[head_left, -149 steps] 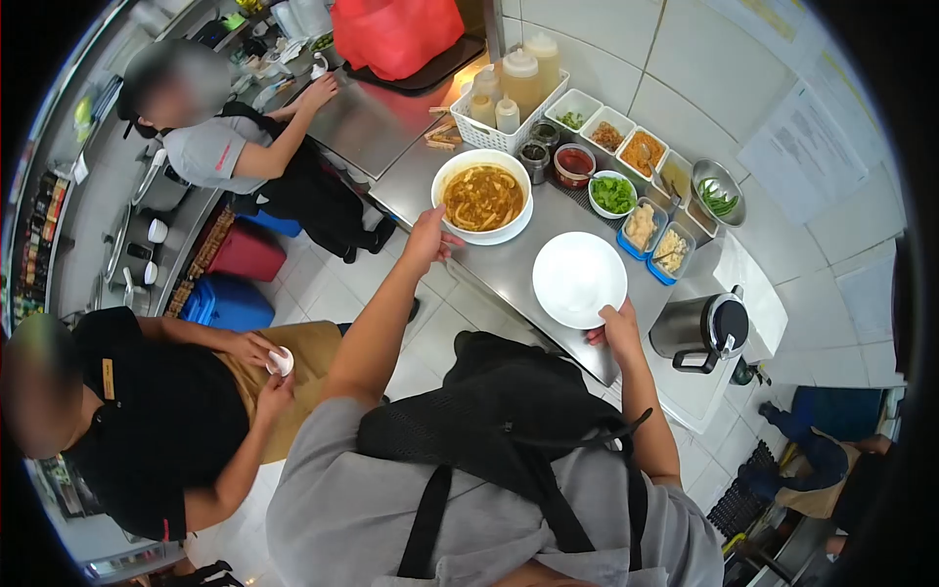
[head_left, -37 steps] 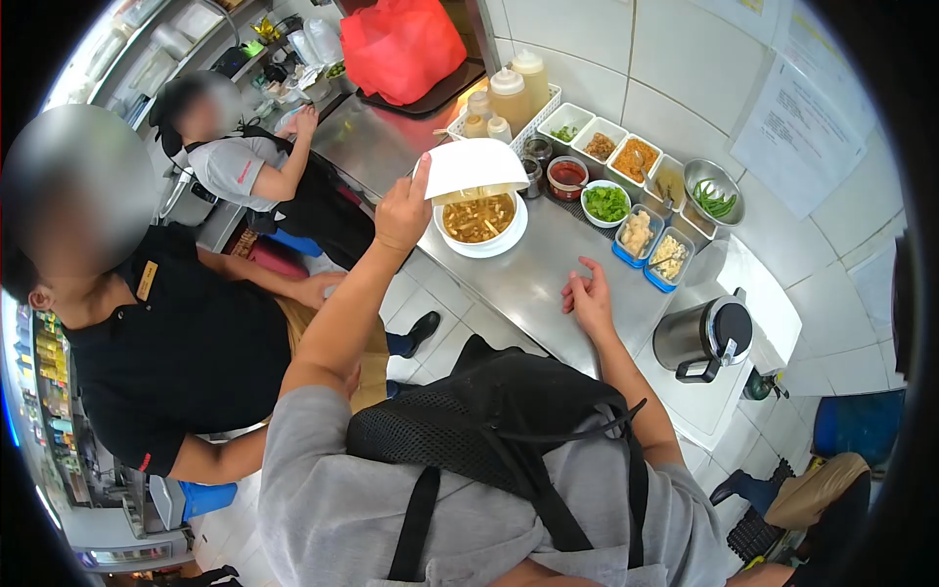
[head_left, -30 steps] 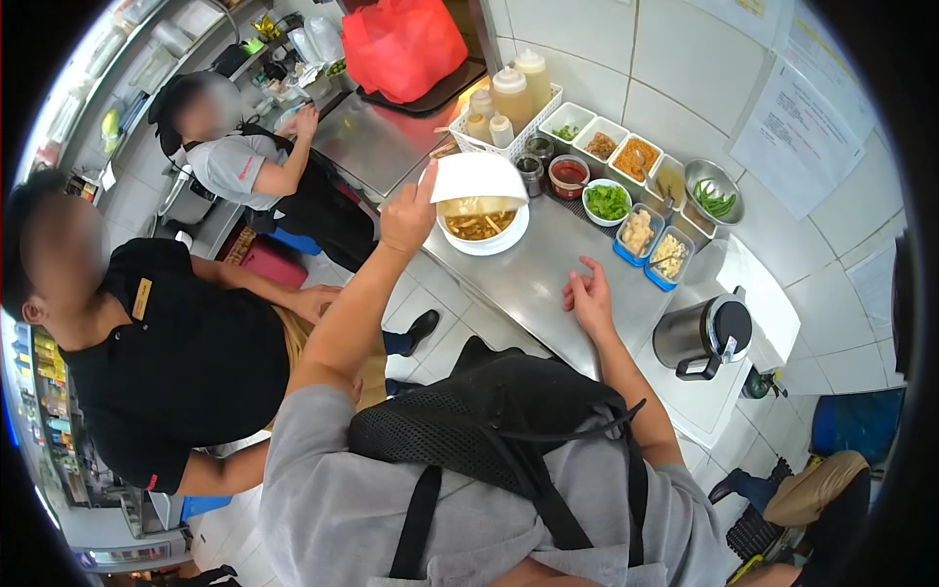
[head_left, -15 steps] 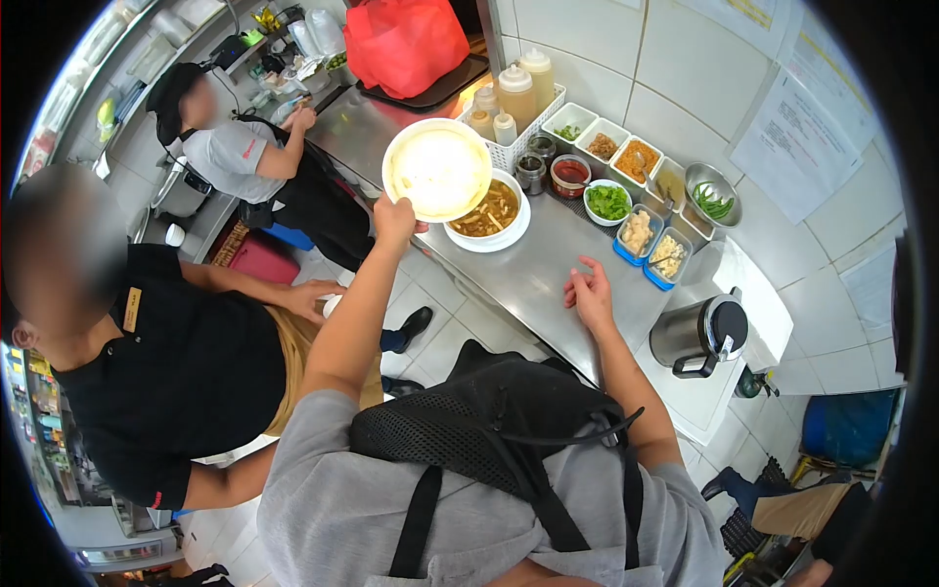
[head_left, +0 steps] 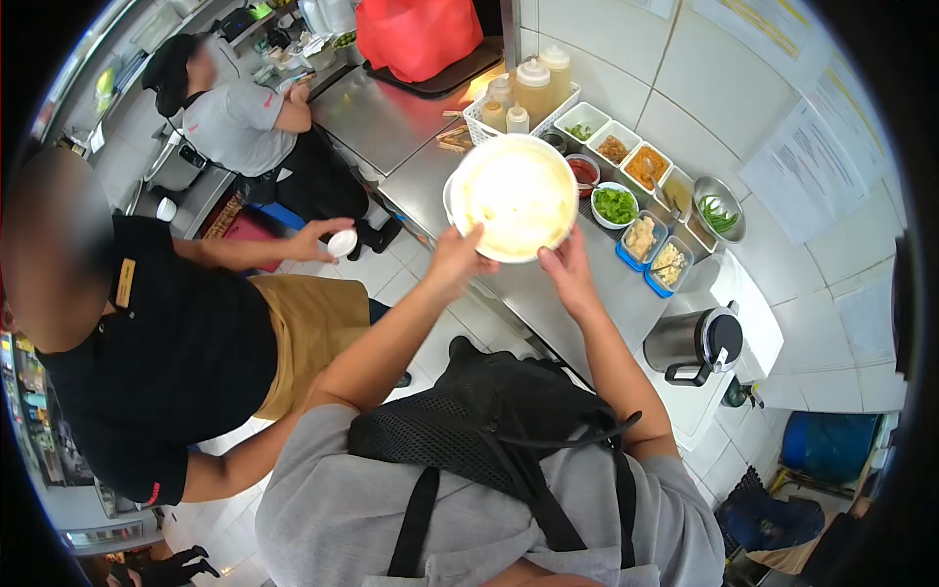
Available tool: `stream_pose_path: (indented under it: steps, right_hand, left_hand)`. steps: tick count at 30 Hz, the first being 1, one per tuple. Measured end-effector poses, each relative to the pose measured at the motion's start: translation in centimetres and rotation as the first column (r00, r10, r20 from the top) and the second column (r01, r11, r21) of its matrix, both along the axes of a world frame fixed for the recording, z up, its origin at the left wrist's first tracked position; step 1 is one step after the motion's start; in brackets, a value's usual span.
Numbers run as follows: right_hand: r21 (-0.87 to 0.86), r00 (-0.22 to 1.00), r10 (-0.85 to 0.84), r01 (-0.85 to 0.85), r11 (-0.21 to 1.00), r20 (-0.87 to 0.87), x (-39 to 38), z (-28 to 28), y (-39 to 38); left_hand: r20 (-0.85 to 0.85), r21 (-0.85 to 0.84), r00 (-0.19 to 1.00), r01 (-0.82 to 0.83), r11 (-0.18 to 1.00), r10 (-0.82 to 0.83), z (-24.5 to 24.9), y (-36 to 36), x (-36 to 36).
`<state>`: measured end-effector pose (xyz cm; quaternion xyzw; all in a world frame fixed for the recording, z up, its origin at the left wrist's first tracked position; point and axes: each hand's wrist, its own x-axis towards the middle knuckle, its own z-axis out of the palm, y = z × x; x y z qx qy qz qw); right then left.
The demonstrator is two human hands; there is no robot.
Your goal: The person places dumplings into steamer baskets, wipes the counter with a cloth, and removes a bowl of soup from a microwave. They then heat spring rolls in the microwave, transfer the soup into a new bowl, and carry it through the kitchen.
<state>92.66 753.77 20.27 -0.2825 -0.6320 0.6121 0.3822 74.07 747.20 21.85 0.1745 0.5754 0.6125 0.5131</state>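
Note:
A round white bowl (head_left: 514, 201) with pale yellowish patches on its bright inside is in front of me, over the steel counter. My left hand (head_left: 458, 259), slightly blurred, is closed on its near left edge. At its near right edge, my right hand (head_left: 569, 266) grips it with the thumb by the rim. The bowl covers the soup on the counter; only a strip of white rim (head_left: 449, 201) shows at its left. A small white bowl of chopped green leaves (head_left: 614, 205) stands to the right, beyond my right hand.
Blue-based tubs (head_left: 669, 266), a jar of red sauce (head_left: 582, 174) and white containers of toppings (head_left: 646, 166) line the wall. Squeeze bottles (head_left: 533, 88) stand in a basket. A steel jug (head_left: 690, 342) is at right. A co-worker in black (head_left: 186, 342) holds a small white cup (head_left: 341, 243) close on my left.
The white bowl has moved right and nearer, over the soup. My right hand has come up from above the counter to take hold of it. The co-worker's cup hand has risen into view.

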Motion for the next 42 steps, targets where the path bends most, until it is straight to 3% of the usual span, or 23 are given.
stream_pose_path:
  steps: [2, 6, 8, 11, 12, 15, 16, 19, 23, 25, 28, 29, 32, 36, 38, 39, 41, 42]
  right_hand:
    - [-0.244, 0.992, -0.106, 0.085, 0.966, -0.074, 1.7, -0.4, -0.6]
    - [-0.397, 0.967, -0.236, 0.179, 0.900, -0.098, 6.0, -3.7, -3.2]
    - [-0.540, 0.901, -0.374, 0.207, 0.816, -0.220, 7.9, -4.1, -4.6]
    - [-0.573, 0.864, -0.400, 0.169, 0.802, -0.304, 11.2, -5.9, -6.2]
    - [-0.577, 0.846, -0.416, 0.166, 0.799, -0.333, 12.0, -5.9, -6.9]
    - [-0.642, 0.788, -0.459, 0.107, 0.759, -0.411, 15.2, -6.0, -9.3]
    - [-0.683, 0.796, -0.485, 0.128, 0.719, -0.362, 16.4, -6.1, -10.5]
    - [-0.703, 0.713, -0.613, 0.239, 0.670, -0.341, 19.5, -7.2, -14.7]
    - [-0.782, 0.596, -0.739, 0.278, 0.558, -0.315, 24.5, -7.2, -22.0]
    - [-0.789, 0.475, -0.841, 0.398, 0.467, -0.258, 26.6, -5.8, -24.4]
    - [-0.753, 0.329, -0.901, 0.506, 0.422, -0.284, 31.0, -5.7, -28.3]
    - [-0.751, 0.332, -0.897, 0.500, 0.431, -0.293, 32.9, -5.9, -29.5]
    - [-0.687, 0.261, -0.913, 0.602, 0.408, -0.313, 38.6, -6.0, -32.2]
    - [-0.654, 0.299, -0.884, 0.595, 0.468, -0.360, 47.4, -7.1, -34.8]
    - [-0.653, 0.287, -0.892, 0.609, 0.451, -0.349, 50.4, -6.5, -35.2]
    - [-0.653, 0.289, -0.899, 0.618, 0.437, -0.328, 51.9, -6.2, -35.4]
    - [-0.648, 0.294, -0.897, 0.621, 0.441, -0.329, 54.6, -5.7, -35.0]
    - [-0.643, 0.284, -0.899, 0.628, 0.438, -0.334, 55.6, -5.7, -34.6]
  left_hand:
    - [-0.027, -0.013, 0.998, 0.064, 0.998, -0.064, -1.6, -0.7, 2.6]
    - [0.011, -0.039, 0.985, 0.172, 0.984, -0.172, -3.6, -2.4, 6.9]
    - [-0.036, -0.116, 0.965, 0.252, 0.961, -0.258, -3.7, -2.9, 8.9]
    - [-0.132, -0.112, 0.916, 0.365, 0.924, -0.378, -3.3, -4.0, 10.9]
    - [-0.214, -0.160, 0.848, 0.458, 0.874, -0.484, -2.4, -4.3, 11.2]
    - [-0.190, -0.121, 0.794, 0.564, 0.817, -0.577, -4.1, -5.6, 11.8]
    - [-0.168, -0.067, 0.768, 0.617, 0.784, -0.618, -4.6, -5.8, 11.5]
    - [-0.072, -0.088, 0.751, 0.651, 0.754, -0.657, -7.4, -5.2, 10.6]
    - [-0.185, -0.174, 0.672, 0.696, 0.697, -0.717, -8.3, -5.1, 11.2]
    - [-0.184, -0.185, 0.634, 0.728, 0.660, -0.751, -8.1, -5.4, 13.0]
    - [-0.137, -0.201, 0.595, 0.766, 0.610, -0.792, -7.6, -5.8, 18.2]
    - [-0.147, -0.199, 0.598, 0.762, 0.616, -0.788, -7.8, -6.1, 20.4]
    - [-0.249, -0.174, 0.441, 0.856, 0.487, -0.862, -8.0, -6.9, 27.2]
    - [-0.338, -0.087, 0.383, 0.897, 0.433, -0.860, -7.5, -8.1, 36.9]
    - [-0.431, 0.088, 0.357, 0.931, 0.355, -0.829, -7.3, -9.3, 41.1]
    - [-0.428, 0.089, 0.365, 0.927, 0.363, -0.827, -7.3, -9.7, 42.7]
    - [-0.427, 0.001, 0.217, 0.971, 0.239, -0.878, -7.3, -10.1, 44.9]
    - [-0.427, -0.005, 0.227, 0.967, 0.254, -0.875, -7.7, -10.1, 45.8]
